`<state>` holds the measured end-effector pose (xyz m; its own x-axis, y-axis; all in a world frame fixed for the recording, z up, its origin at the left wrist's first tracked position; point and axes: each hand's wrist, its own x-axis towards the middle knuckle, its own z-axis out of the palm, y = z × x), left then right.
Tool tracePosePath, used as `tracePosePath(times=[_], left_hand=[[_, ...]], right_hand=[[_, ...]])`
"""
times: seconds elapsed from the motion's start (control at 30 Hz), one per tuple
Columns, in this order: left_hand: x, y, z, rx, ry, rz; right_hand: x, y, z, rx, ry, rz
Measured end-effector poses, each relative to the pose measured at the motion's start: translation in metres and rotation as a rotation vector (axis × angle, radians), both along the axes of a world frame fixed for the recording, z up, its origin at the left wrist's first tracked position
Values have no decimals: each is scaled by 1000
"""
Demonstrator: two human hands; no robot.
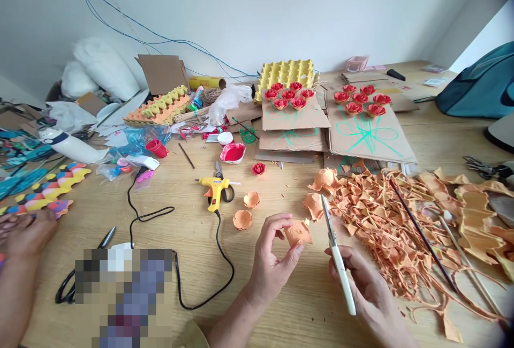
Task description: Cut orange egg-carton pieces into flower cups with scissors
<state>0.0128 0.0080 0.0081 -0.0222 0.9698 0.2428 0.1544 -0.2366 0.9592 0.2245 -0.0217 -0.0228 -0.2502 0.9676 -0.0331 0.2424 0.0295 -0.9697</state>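
Between the thumb and fingers of my left hand [275,254] is an orange egg-carton cup [298,233] with an uneven edge. My right hand [367,289] grips white-handled scissors [340,275], their blades pointing up and away, just right of the cup and apart from it. Two uncut orange cups [315,206] lie beyond the blades. Left of my left hand, two trimmed cups with petal-like edges [243,220] rest on the table. To the right of the scissors spreads a heap of orange carton scraps [379,214].
A yellow glue gun [214,191] with a black cord lies near black-handled scissors [228,194]. Behind are a tub of red paint [232,153] and red flowers [288,95] on cardboard [295,118]. Another person's hand [32,233] touches a painted carton strip [56,182] at left.
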Motion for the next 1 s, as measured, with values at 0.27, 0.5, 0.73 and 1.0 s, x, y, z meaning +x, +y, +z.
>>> tracePosePath(times=[0.27,0.5,0.73,1.0], left_hand=[[1,5,-3,-436,-690,-122],[0,10,-3,-515,-1025,-223],[-1,12,-3,-582,-1228,-179],[-6,14,-1,-697,-1296,-187]], right_hand=[[-2,8,6,-12,-29,-9],[-9,7,19,15,-55,19],[-21,2,32,29,-79,-78],[-16,3,24,75,-113,54]])
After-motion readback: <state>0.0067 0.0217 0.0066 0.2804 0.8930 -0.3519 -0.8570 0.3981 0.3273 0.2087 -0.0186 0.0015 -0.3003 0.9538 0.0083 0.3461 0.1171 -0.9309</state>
